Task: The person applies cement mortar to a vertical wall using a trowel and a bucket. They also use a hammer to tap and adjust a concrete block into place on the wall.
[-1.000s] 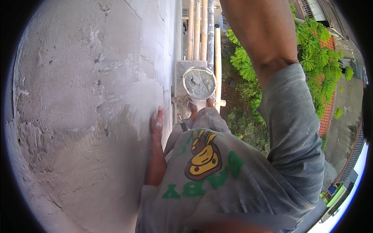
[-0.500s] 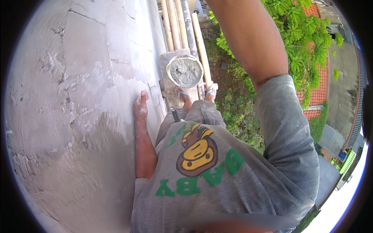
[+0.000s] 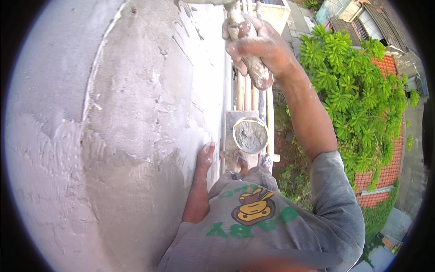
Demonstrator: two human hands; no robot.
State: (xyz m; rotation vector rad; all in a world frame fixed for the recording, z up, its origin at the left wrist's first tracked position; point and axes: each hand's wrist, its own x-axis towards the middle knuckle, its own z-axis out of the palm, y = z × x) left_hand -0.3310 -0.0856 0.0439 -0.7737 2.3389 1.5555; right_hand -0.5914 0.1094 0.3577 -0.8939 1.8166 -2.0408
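My right hand (image 3: 263, 45) is raised at the top, its fingers wrapped round the mortar-smeared handle of a trowel (image 3: 262, 78). Only a small part of the trowel's blade shows, at the upper edge. My left hand (image 3: 205, 156) is beside the grey plastered wall (image 3: 136, 136), with nothing seen in it and its visible fingers stretched out; whether it touches the wall I cannot tell. Below the trowel, a round bucket (image 3: 235, 135) of wet grey mortar (image 3: 250, 136) stands on a board (image 3: 230, 119) in front of my feet.
Long poles (image 3: 247, 97) run away beyond the bucket as part of a narrow scaffold. To the right and far below are a leafy green tree (image 3: 344, 90), orange roof tiles (image 3: 366, 181) and plants. Smooth and rough patches of plaster cover the wall on the left.
My right hand and the trowel have come into view at the top; before, only the arm showed. The view has shifted, so wall, bucket and left hand appear farther right and lower.
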